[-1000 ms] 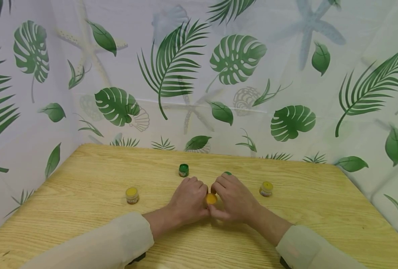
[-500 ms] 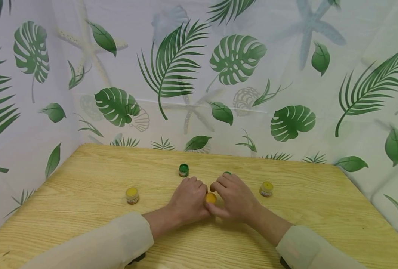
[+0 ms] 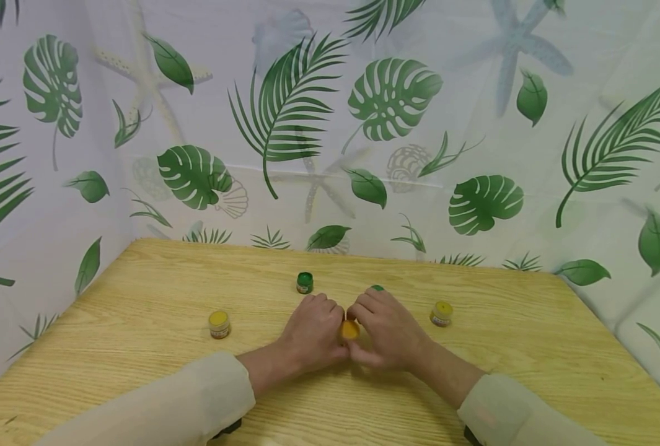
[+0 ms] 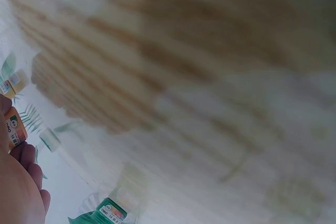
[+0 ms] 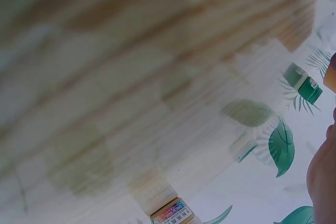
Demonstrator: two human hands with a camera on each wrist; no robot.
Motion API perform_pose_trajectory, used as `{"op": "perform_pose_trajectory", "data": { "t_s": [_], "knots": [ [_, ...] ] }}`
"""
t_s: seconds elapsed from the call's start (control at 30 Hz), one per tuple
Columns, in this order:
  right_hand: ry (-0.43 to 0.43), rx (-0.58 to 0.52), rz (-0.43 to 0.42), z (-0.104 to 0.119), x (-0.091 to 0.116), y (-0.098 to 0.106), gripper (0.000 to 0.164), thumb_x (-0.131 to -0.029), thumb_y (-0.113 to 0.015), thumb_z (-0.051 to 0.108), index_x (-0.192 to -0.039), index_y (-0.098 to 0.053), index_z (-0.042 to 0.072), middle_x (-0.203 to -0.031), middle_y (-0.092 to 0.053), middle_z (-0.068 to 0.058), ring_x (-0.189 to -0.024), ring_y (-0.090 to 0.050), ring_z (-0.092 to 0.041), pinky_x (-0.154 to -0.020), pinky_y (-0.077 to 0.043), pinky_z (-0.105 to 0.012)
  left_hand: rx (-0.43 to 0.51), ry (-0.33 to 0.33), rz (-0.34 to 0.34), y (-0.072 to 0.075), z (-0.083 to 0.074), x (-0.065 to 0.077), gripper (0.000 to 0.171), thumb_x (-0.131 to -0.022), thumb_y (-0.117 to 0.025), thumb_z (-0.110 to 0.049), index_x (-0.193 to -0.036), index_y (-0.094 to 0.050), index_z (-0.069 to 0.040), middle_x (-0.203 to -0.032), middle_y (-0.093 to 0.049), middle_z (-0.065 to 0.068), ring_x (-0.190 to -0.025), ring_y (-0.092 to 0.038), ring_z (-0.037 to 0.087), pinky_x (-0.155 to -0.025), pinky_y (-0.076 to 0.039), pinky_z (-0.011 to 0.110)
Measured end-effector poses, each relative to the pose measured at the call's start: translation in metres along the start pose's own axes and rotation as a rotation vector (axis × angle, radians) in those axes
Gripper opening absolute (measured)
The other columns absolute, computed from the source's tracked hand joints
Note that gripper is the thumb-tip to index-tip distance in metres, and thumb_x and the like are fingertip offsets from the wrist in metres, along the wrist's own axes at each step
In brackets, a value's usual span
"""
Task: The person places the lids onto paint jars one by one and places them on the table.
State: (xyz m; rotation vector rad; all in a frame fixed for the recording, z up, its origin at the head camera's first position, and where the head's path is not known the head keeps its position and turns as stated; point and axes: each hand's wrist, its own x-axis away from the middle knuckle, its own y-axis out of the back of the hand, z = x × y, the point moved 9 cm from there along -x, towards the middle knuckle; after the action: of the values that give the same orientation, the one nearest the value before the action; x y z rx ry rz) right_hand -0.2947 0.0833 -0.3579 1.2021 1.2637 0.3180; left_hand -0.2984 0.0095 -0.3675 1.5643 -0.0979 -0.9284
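Both hands meet near the middle of the table around a small orange paint jar (image 3: 350,330). My left hand (image 3: 314,333) grips it from the left with curled fingers; part of its label shows in the left wrist view, where the orange jar (image 4: 15,127) sits at the left edge. From the right, my right hand (image 3: 390,329) pinches the jar's upper part between thumb and fingers, which cover much of its side. Behind the hands stands a green paint jar (image 3: 304,283). A green lid (image 3: 377,288) peeks out past the right knuckles.
One yellow paint jar (image 3: 219,324) stands left of the hands, another yellow jar (image 3: 442,313) to the right. The wooden table (image 3: 157,291) ends at a leaf-printed cloth (image 3: 302,204) hanging behind and along the sides.
The right thumb and fingers shift slightly around the orange jar, inward and then back. More of the green lid shows than half a second ago. The left hand and other jars keep their places.
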Motion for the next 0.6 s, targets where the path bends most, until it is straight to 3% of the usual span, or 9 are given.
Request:
{"op": "perform_pose_trajectory", "data": {
  "t_s": [0.6],
  "knots": [
    [-0.032,0.039,-0.021,-0.0023,0.0003,0.0008,0.029,-0.075,-0.067,0.042,-0.079,-0.057,0.015,-0.074,-0.052,0.005,-0.072,-0.043,-0.014,-0.069,-0.039,-0.029,0.015,0.001,0.026,-0.0013,-0.0004,-0.0008,0.035,-0.077,-0.076,-0.047,-0.074,-0.062,-0.015,-0.066,-0.054,-0.005,-0.064,-0.043,0.011,-0.064,-0.032,0.023]
  ]
}}
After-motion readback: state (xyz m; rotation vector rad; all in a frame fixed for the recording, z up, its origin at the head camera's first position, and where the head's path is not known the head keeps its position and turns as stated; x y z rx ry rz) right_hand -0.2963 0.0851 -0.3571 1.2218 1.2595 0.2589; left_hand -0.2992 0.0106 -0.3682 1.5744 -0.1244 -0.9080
